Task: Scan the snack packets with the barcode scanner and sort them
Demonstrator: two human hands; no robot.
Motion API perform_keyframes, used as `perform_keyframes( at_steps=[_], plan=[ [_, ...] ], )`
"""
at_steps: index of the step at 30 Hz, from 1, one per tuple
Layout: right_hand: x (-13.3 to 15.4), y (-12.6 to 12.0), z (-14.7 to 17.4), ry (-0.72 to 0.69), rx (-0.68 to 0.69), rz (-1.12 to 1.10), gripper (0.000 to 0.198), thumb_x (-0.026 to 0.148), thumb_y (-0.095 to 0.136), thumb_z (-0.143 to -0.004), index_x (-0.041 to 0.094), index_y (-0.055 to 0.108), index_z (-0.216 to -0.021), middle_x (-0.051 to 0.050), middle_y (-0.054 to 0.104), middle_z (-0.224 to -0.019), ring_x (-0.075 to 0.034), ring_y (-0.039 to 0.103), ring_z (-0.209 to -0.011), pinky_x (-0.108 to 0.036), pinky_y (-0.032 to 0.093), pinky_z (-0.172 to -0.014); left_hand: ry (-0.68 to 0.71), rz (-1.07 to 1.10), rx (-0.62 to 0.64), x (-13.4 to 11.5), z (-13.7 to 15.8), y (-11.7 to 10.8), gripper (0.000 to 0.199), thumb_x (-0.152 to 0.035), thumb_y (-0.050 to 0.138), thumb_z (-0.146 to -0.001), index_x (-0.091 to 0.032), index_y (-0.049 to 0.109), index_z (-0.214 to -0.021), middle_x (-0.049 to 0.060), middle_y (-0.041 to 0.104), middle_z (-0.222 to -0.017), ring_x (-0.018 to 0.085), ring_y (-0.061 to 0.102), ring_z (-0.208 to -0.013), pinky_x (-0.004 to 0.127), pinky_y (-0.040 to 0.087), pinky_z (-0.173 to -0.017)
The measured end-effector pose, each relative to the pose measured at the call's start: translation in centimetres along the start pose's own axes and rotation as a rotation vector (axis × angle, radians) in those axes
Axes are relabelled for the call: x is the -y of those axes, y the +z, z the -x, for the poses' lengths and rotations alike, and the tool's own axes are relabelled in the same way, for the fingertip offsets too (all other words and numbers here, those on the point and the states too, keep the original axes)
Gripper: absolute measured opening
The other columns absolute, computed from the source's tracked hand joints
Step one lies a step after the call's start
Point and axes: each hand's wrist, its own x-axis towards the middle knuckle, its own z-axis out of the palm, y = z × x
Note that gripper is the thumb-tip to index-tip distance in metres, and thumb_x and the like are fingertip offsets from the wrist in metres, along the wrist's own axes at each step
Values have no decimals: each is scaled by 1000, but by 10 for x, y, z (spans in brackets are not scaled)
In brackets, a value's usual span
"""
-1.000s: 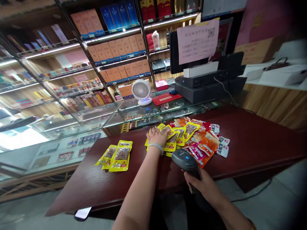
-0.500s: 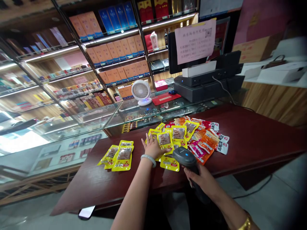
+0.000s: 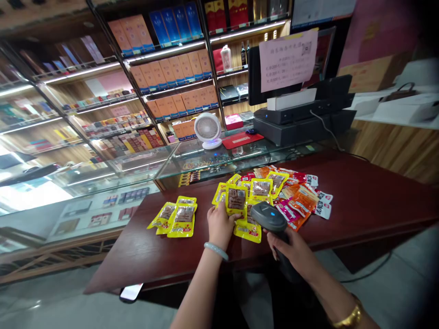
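My left hand (image 3: 221, 225), with a pale bangle at the wrist, grips the lower edge of a yellow snack packet (image 3: 236, 199) and tilts it up from the pile. In my right hand (image 3: 291, 249) is a black barcode scanner (image 3: 269, 216), its head pointing left toward that packet. More yellow packets (image 3: 261, 188) lie loose behind and beneath the held one. To their right are orange, pink and red packets (image 3: 302, 203), partly overlapping. A separate small stack of yellow packets (image 3: 181, 220) rests on the left of the dark red table (image 3: 137, 256).
Behind the table stands a glass display counter (image 3: 171, 160) with a white fan (image 3: 208, 130), a red mat (image 3: 243, 139) and a cash register (image 3: 302, 121). A phone (image 3: 131, 292) pokes out at the table's front left edge. Stocked shelves fill the back wall.
My left hand has gone from lying spread over the yellow packets to gripping one and raising it. The scanner stays close by in my right hand. The whole view has shifted slightly.
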Motion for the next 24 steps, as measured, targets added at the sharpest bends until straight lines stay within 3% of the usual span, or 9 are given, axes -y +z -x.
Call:
perform_keyframes(
  at_steps=[5,9,12,14,16,19,24],
  plan=[
    [8,12,-1,-15,51,43,45,61,67,-83,18,57,-79,5,53,-53,-12,48,-47,-26,40,-49,-34,44,0,21,16,0,28,-40,68,-81,-20,55,-95,5,72,-87,25,68,-91,41,42,-98],
    [0,17,5,7,64,83,43,60,68,-83,19,54,-77,4,54,-54,-12,49,-49,-26,41,-51,-250,74,-12,56,18,-15,37,-44,66,-82,-20,57,-109,6,73,-95,25,69,-93,39,44,-94],
    [-7,17,13,56,66,101,42,59,68,-83,20,54,-78,5,54,-56,-13,50,-50,-27,41,-52,-449,-69,-136,83,17,-33,62,-50,68,-80,-19,51,-131,14,68,-121,32,61,-116,44,41,-100],
    [-11,16,16,78,52,114,42,59,68,-81,20,54,-78,5,54,-55,-13,49,-50,-27,41,-51,-482,-184,-245,90,17,-40,74,-52,67,-80,-18,43,-141,17,56,-140,33,47,-133,47,32,-110],
    [-14,15,17,87,34,124,41,59,69,-81,20,54,-77,5,54,-55,-13,49,-50,-27,42,-52,-402,-233,-245,82,18,-40,67,-53,63,-84,-20,46,-140,14,52,-145,32,40,-138,46,27,-114],
    [-19,14,18,97,27,124,41,59,68,-81,20,57,-79,4,55,-56,-14,50,-51,-27,43,-53,-229,-239,-79,54,18,-28,51,-58,56,-87,-23,61,-123,12,61,-131,32,48,-127,46,30,-110],
    [-24,12,19,74,34,110,45,59,69,-81,17,62,-94,4,56,-61,-14,51,-52,-28,45,-52,-242,-298,104,24,6,-7,50,-62,55,-85,-16,67,-104,17,65,-114,36,53,-114,49,38,-97]
  ],
)
